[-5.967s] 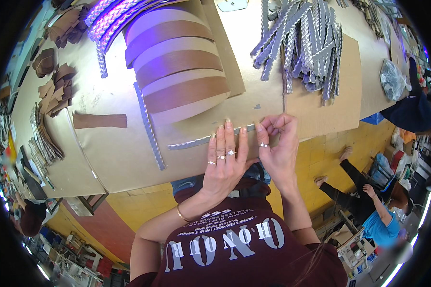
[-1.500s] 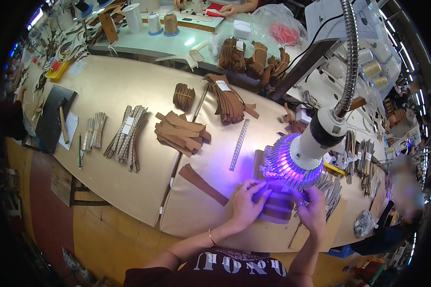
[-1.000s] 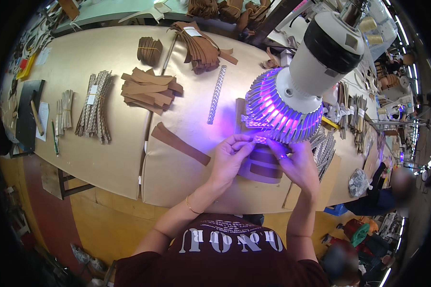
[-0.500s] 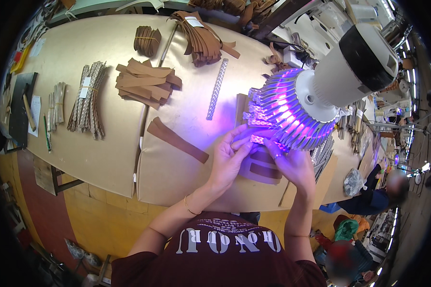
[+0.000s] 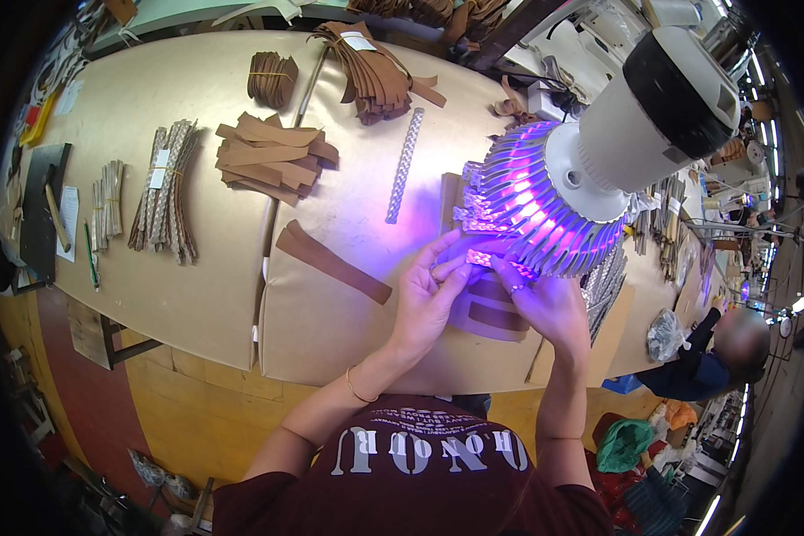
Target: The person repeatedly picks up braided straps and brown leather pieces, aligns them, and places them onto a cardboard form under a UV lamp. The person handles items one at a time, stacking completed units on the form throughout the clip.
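Note:
A short piece of braided strip (image 5: 479,258), lit purple, is held between my two hands beneath a large finned lamp (image 5: 563,183). My left hand (image 5: 427,295) pinches its left end between thumb and fingers. My right hand (image 5: 549,308) is closed on the strip farther right, and the lamp's fins hide part of that side. Flat brown strips (image 5: 498,318) lie on the table just below the hands. Left of the lamp rests a longer pale braided strip (image 5: 405,167). A wide brown strap (image 5: 332,261) lies slantwise beside my left hand.
A loose pile of brown strips (image 5: 275,158) and banded brown bundles (image 5: 272,79) lie toward the back. Banded braided strips (image 5: 163,192) lie at the left, near a dark board (image 5: 40,214). More braided strips (image 5: 606,290) lie right of the lamp. A person (image 5: 697,366) sits at the right.
The whole view has shifted slightly. Both hands keep nearly the same hold on the braided strip. A reddish blurred head at lower right no longer shows there.

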A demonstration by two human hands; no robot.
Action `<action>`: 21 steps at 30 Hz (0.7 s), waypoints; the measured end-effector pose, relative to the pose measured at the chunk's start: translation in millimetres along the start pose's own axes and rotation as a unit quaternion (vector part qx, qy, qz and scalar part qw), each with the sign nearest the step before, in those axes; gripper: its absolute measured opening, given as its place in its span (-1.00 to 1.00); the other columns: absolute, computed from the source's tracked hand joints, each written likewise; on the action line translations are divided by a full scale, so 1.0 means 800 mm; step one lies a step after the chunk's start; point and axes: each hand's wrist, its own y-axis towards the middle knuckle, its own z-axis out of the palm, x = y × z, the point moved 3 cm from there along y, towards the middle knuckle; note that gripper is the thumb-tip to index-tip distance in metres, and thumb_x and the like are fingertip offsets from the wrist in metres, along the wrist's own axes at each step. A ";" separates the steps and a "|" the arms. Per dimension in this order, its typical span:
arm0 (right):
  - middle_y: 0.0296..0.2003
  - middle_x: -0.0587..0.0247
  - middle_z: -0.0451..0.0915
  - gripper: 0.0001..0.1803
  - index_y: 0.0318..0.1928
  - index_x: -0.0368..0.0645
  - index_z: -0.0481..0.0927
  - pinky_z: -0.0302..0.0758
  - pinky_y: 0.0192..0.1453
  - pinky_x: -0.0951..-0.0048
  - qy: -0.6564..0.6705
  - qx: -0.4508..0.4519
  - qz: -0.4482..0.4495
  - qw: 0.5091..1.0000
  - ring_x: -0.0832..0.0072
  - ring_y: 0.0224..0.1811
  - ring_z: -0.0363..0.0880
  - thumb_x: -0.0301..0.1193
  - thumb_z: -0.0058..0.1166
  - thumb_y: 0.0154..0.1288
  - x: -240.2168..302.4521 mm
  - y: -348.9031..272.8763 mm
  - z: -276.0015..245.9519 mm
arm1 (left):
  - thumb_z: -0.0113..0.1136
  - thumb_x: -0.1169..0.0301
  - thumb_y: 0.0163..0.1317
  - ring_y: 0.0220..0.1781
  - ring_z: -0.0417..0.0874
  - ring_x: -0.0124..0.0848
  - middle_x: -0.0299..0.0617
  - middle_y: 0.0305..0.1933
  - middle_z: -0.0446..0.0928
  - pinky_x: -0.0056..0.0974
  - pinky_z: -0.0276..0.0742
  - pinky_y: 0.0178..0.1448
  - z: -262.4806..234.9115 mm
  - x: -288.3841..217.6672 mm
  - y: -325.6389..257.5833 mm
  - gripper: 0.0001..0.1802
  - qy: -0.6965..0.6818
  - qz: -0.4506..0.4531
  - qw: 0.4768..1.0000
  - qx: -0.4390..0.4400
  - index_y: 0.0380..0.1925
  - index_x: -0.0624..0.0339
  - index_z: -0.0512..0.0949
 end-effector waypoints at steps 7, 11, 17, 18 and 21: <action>-0.23 0.12 0.71 -0.71 -0.12 -0.20 0.69 0.56 -0.04 0.23 -0.043 -0.008 0.018 0.999 0.24 -0.16 0.69 -0.29 0.33 0.23 -0.001 0.000 0.003 | 0.02 0.62 0.40 0.07 0.65 -0.41 -0.06 0.08 0.60 -0.26 0.56 0.25 0.000 0.001 0.000 -0.54 -0.004 -0.009 1.000 0.001 0.29 0.27 0.28; -0.21 0.14 0.72 -0.69 -0.09 -0.20 0.69 0.56 -0.02 0.25 0.001 -0.024 -0.002 1.000 0.28 -0.14 0.69 -0.29 0.32 0.24 -0.002 0.001 0.004 | 0.08 0.56 0.39 0.10 0.63 -0.37 0.02 0.10 0.58 -0.26 0.55 0.27 -0.002 0.003 0.001 -0.47 -0.023 -0.031 0.999 -0.013 0.32 0.39 0.22; -0.16 0.15 0.72 -0.69 -0.06 -0.21 0.68 0.56 0.01 0.27 0.006 -0.016 0.012 1.000 0.31 -0.11 0.69 -0.31 0.30 0.25 -0.006 -0.001 0.005 | 0.10 0.57 0.38 0.09 0.63 -0.37 0.01 0.11 0.58 -0.26 0.57 0.24 -0.004 0.004 0.001 -0.48 -0.029 -0.043 0.998 -0.019 0.31 0.37 0.25; -0.16 0.15 0.72 -0.69 -0.06 -0.21 0.68 0.56 0.01 0.27 0.005 -0.015 0.018 1.000 0.31 -0.10 0.69 -0.31 0.30 0.25 -0.006 -0.001 0.006 | 0.10 0.56 0.38 0.10 0.63 -0.37 0.01 0.10 0.58 -0.26 0.57 0.24 -0.004 0.004 0.001 -0.48 -0.027 -0.041 0.999 -0.017 0.31 0.37 0.25; -0.15 0.16 0.72 -0.68 -0.05 -0.20 0.67 0.55 0.02 0.27 0.003 -0.019 0.023 1.000 0.32 -0.10 0.69 -0.32 0.30 0.25 -0.004 0.000 0.008 | 0.10 0.56 0.38 0.08 0.64 -0.38 0.00 0.08 0.59 -0.27 0.58 0.22 -0.003 0.002 0.002 -0.48 -0.030 -0.037 0.999 -0.015 0.30 0.38 0.25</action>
